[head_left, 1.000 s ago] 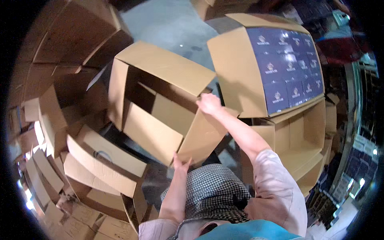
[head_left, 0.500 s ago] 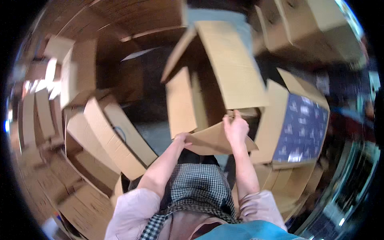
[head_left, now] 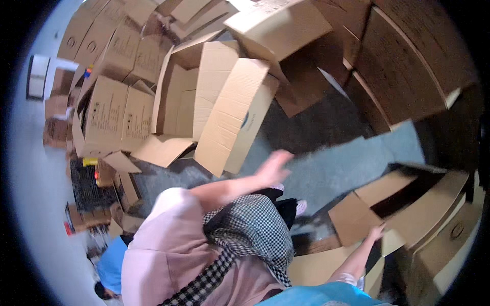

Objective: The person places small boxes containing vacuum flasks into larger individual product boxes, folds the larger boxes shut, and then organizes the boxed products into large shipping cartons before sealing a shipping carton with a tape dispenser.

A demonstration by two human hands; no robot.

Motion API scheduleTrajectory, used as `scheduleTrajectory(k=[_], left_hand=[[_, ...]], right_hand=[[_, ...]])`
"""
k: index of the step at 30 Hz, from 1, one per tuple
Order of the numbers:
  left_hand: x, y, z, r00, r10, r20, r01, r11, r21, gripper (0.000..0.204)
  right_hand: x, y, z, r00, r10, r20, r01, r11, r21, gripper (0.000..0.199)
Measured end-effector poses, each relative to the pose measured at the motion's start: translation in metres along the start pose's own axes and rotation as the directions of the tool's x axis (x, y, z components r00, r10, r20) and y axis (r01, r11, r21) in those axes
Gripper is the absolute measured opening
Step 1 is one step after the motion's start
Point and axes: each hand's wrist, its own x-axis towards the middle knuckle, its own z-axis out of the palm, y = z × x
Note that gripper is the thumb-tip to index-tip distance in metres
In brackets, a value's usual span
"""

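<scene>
My left hand (head_left: 275,167) is in the air over the grey floor, slightly blurred, its fingers apart and nothing in them. Just beyond it stands an open cardboard box (head_left: 176,102) with long flaps (head_left: 232,115) folded outward. At the right, my right hand (head_left: 376,233) grips the edge of another open cardboard box (head_left: 429,206) where its flaps meet. One flap (head_left: 354,219) of this box sticks out toward my legs. The fingertips of the right hand are small and partly hidden.
Closed cartons (head_left: 104,112) stand stacked at the left, and large cartons (head_left: 403,66) rise at the far right. Another open carton (head_left: 280,30) lies at the back. At the lower left a person in blue (head_left: 111,262) is bent low.
My view has swung left. My left hand has let go of the box flap and moved away to the left; my right hand stays at the box, now on my right.
</scene>
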Motion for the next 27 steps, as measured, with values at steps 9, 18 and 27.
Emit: scheduleTrajectory(k=[9,18,27], left_hand=[[-0.036,-0.300,-0.250,0.281,-0.841,-0.462,0.929,0.360,-0.091,0.095],[0.077,-0.442,-0.311,0.114,-0.935,-0.336,0.963,0.187,-0.192,0.121],[0.032,-0.466,-0.398,0.309,-0.786,-0.535,0.755,0.545,-0.366,0.017]], right_hand=[[-0.059,-0.145,-0.077,0.720,-0.410,0.560,0.478,0.878,0.029,0.042],[-0.091,-0.679,-0.369,0.531,-0.837,0.135,-0.095,0.100,0.990,0.050],[-0.103,-0.851,-0.446,0.571,-0.781,0.253,-0.016,0.297,0.955,0.070]])
